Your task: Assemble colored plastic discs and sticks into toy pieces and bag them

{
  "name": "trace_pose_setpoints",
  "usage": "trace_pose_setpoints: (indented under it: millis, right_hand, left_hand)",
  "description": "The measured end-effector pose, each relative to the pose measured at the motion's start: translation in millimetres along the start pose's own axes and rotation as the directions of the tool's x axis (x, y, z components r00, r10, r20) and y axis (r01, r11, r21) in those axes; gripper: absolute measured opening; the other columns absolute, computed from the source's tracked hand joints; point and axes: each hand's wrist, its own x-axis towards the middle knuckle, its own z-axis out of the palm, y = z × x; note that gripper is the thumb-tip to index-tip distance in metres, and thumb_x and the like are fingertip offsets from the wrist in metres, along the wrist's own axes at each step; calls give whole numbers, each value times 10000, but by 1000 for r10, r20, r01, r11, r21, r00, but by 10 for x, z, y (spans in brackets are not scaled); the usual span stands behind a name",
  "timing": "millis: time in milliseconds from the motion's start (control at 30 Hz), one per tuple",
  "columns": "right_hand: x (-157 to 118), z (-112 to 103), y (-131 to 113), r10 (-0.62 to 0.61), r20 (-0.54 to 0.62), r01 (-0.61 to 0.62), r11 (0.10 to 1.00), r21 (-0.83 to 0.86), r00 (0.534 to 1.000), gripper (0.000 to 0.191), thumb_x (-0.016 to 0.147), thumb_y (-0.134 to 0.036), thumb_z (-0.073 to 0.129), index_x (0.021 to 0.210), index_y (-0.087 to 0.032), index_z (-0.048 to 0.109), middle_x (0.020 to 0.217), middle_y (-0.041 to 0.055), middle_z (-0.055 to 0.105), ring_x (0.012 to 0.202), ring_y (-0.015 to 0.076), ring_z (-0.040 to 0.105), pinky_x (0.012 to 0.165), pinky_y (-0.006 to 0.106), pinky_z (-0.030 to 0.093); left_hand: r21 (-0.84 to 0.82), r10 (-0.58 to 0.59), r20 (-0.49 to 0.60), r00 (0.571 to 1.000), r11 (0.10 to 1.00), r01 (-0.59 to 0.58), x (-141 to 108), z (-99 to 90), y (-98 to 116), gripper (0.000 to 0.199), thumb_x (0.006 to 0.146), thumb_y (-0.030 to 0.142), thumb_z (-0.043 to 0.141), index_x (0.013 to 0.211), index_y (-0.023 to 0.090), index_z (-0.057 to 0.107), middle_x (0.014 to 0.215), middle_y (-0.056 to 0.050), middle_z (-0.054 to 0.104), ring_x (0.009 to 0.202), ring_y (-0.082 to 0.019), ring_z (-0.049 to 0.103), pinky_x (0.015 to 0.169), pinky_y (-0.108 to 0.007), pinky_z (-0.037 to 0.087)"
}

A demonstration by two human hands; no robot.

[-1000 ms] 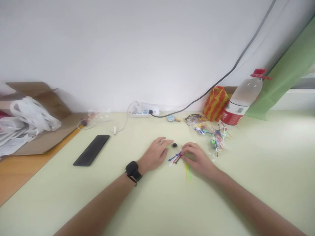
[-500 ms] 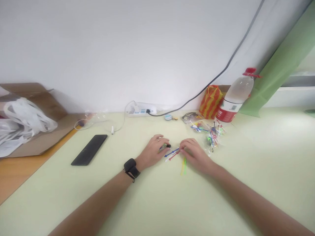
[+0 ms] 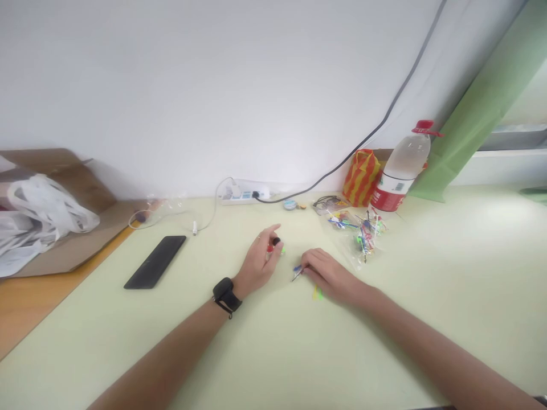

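My left hand [image 3: 260,259], with a ring and a black watch [image 3: 227,296] on the wrist, curls around small black, red and green pieces [image 3: 276,241] near its fingertips. To its right, my right hand [image 3: 327,273] has its fingers pinched on thin blue and white sticks [image 3: 297,273] whose ends point left. Yellow and green strips [image 3: 317,292] lie on the table, partly under the right hand. Beyond the right hand are clear bags of small colourful parts [image 3: 365,236].
A black slab [image 3: 155,262] lies at the left. Behind are a power strip [image 3: 243,195], a cable, a striped bag [image 3: 361,177] and a large bottle [image 3: 400,171]. At far left lies brown paper packaging [image 3: 92,219] with white straps.
My left hand has shifted slightly left and turned, showing red and green pieces. My right hand has moved a little down and left, and less of the sticks and strips shows.
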Motion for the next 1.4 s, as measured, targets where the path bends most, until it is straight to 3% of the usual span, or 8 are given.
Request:
trace_pose_setpoints:
  millis: [200, 367, 467, 533, 833, 1133, 1233, 1400]
  right_hand:
    - [-13, -4, 264, 162, -209, -153, 987, 54, 965, 146, 1065, -281, 407, 1037, -237, 544, 995, 67, 635, 954, 236, 601, 872, 414, 511]
    - [11, -100, 355, 237, -377, -207, 971, 119, 895, 147, 1057, -344, 425, 1023, -239, 522, 920, 51, 620, 842, 224, 615, 789, 388, 513]
    - [12, -136, 353, 264, -414, -227, 964, 137, 871, 149, 1050, -347, 434, 1024, -238, 532, 915, 51, 628, 830, 223, 624, 783, 380, 511]
    - [7, -133, 347, 272, -413, -243, 962, 124, 869, 144, 1040, -342, 448, 1016, -236, 542, 922, 52, 639, 828, 224, 625, 784, 381, 509]
    - [-30, -76, 391, 251, -330, -247, 968, 55, 910, 123, 1027, -296, 450, 1048, -243, 559, 1009, 68, 671, 955, 249, 624, 869, 410, 503]
    - [-49, -35, 269, 251, -155, -245, 968, 57, 955, 156, 1035, -300, 448, 1027, -241, 592, 923, 38, 660, 793, 201, 602, 732, 339, 477]
    - [-51, -39, 244, 264, -123, -262, 964, 35, 957, 144, 1025, -293, 465, 1038, -243, 599, 882, 22, 650, 714, 183, 568, 658, 315, 438]
    - [-59, -56, 232, 242, -109, -242, 970, 8, 964, 142, 1029, -257, 445, 1033, -235, 585, 898, 23, 662, 721, 176, 577, 652, 309, 413]
  left_hand:
    - [-12, 111, 237, 965, 994, -112, -57, -66, 250, 299, 1085, 376, 345, 966, 217, 568, 998, -89, 647, 934, -234, 599, 884, -399, 479]
    - [-50, 349, 471, 810, 927, -371, -141, 47, 490, 276, 981, 479, 621, 1126, 245, 590, 1440, -118, 605, 1376, -312, 515, 1134, -483, 397]
    - [-37, 418, 564, 712, 874, -484, -195, 151, 538, 260, 1012, 468, 577, 1157, 251, 578, 1490, -114, 583, 1499, -288, 402, 1212, -498, 324]
    - [1, 409, 588, 698, 863, -506, -215, 200, 509, 272, 1024, 480, 550, 1159, 245, 571, 1446, -132, 617, 1523, -274, 372, 1241, -512, 287]
    - [209, 216, 485, 848, 912, -352, -106, 55, 124, 220, 1032, 388, 538, 1184, 229, 541, 1324, -112, 663, 1524, -334, 359, 1253, -664, 132]
    - [305, 90, 337, 937, 931, -199, 37, -80, -234, 223, 1046, 228, 395, 1240, 240, 505, 1531, -87, 495, 1532, -276, 302, 1246, -544, 262]
    - [420, 24, 166, 986, 903, -93, 42, -60, -260, 263, 999, 356, 548, 1222, 222, 505, 1443, -130, 530, 1370, -322, 460, 1116, -504, 409]
    - [549, -122, 36, 992, 832, 83, 3, -51, -149, 430, 939, 507, 611, 1227, 213, 484, 1149, -118, 594, 988, -300, 631, 843, -419, 503]
